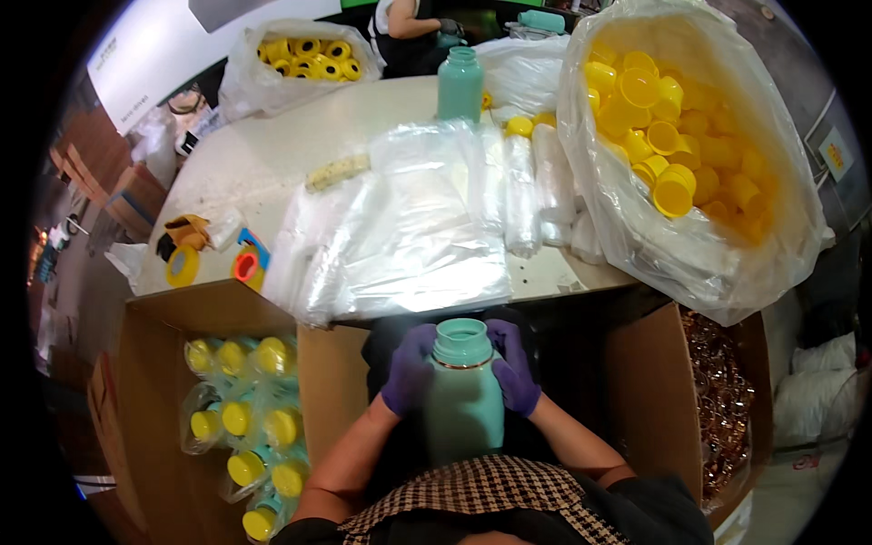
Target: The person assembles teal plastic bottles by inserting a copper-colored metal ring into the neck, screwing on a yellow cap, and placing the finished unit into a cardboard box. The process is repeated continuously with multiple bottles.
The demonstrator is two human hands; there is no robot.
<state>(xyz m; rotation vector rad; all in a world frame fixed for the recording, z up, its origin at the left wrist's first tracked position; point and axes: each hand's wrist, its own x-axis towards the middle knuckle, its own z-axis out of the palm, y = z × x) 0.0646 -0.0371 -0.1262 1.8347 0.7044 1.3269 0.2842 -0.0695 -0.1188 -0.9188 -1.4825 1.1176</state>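
Note:
A teal bottle point(467, 409) with an uncovered, threaded mouth stands upright at my lap, below the table's near edge. Around the base of its neck runs a thin copper-coloured ring point(461, 365). My left hand point(409, 368), in a purple glove, grips the bottle's left shoulder. On the opposite shoulder my right hand point(516, 368), gloved the same way, closes against it. Some fingertips are hidden behind the bottle. Straight ahead on the table, a stack of clear plastic bags point(422, 218) lies flat.
A carton point(213, 313) at left holds bagged, yellow-capped bottles. At right, another carton point(654, 381) holds copper-coloured rings. A large bag of yellow caps point(672, 193) leans over the table's right side. Beyond stand another teal bottle point(460, 86) and a person point(404, 36). Tape point(245, 263) lies left.

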